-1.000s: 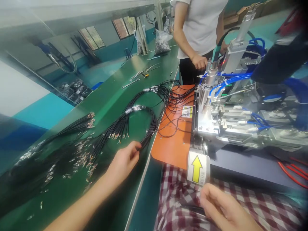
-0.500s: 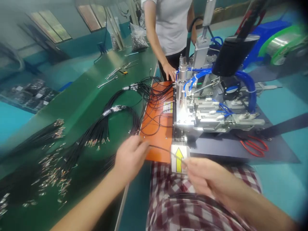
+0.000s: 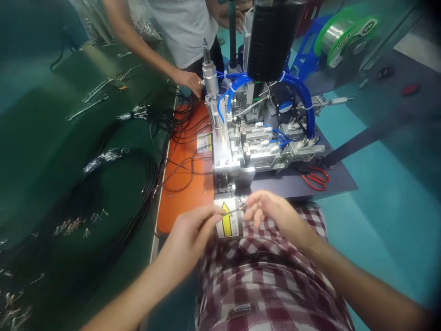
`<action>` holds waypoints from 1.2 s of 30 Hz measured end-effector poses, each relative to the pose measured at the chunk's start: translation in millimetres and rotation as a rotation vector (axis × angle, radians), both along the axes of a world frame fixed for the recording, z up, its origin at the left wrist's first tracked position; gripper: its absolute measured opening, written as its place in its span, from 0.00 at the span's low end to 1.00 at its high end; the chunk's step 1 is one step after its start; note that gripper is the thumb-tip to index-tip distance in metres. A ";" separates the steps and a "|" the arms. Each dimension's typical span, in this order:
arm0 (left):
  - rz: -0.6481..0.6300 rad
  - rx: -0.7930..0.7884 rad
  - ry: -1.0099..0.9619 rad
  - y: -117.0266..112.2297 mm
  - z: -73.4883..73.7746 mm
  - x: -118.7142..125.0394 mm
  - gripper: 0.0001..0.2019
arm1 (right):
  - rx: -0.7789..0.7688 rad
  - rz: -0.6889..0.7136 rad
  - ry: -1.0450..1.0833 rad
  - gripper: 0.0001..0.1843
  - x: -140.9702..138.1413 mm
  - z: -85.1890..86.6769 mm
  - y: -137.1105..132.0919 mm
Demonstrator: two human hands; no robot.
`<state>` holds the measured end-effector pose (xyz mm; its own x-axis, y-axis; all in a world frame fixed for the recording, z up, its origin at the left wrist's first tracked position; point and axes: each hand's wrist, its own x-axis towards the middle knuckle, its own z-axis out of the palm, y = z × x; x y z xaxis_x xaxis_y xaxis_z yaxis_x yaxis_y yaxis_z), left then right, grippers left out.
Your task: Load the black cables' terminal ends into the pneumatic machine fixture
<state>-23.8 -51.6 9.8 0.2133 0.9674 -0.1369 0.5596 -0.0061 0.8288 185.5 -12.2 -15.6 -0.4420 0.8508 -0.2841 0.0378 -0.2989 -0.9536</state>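
Arrow label (image 3: 226, 225) with Chinese characters (image 3: 234, 227) shows behind wire (image 3: 234, 211) pinched by left hand (image 3: 189, 230), right hand's (image 3: 272, 209) grip unclear.

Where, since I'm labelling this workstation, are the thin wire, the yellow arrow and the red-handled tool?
Thin wire (image 3: 235, 211): head view, on its exposed stretch.
Yellow arrow (image 3: 226, 224): head view, on its shaft.
Red-handled tool (image 3: 319, 179): head view, on its handles.

A thin, dark cable (image 3: 232, 212) spans the short gap between the two hands, its left part pinched in the fingers of the left hand (image 3: 190, 230). It slopes gently up to the right hand (image 3: 270, 208), in front of the yellow-arrow plate (image 3: 226, 228). Its right end, at the fingertips, is too small to read.
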 end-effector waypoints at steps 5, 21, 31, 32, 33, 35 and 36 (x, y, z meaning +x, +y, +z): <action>0.007 0.021 0.007 -1.4 3.1 0.0 0.09 | 0.055 -0.080 -0.043 0.11 -5.1 0.2 -5.5; 0.118 -0.367 -0.551 32.8 -10.8 24.7 0.14 | 0.156 -0.170 -0.128 0.07 -10.8 -10.0 1.3; 0.195 -0.377 -0.544 30.2 -6.0 22.3 0.13 | 0.656 -0.256 -0.216 0.10 -24.4 -9.9 -1.1; 0.196 -0.375 -0.544 29.9 -6.0 22.2 0.12 | 0.669 -0.255 -0.216 0.09 -25.0 -10.2 -0.9; 0.197 -0.373 -0.545 29.5 -6.0 22.1 0.11 | 0.680 -0.259 -0.221 0.08 -25.4 -10.6 -0.8; 0.206 -0.367 -0.547 28.8 -6.0 22.0 0.10 | 0.690 -0.280 -0.231 0.07 -26.0 -11.7 -1.4; 0.211 -0.360 -0.549 28.5 -6.0 22.0 0.09 | 0.688 -0.295 -0.234 0.07 -26.2 -12.3 -2.0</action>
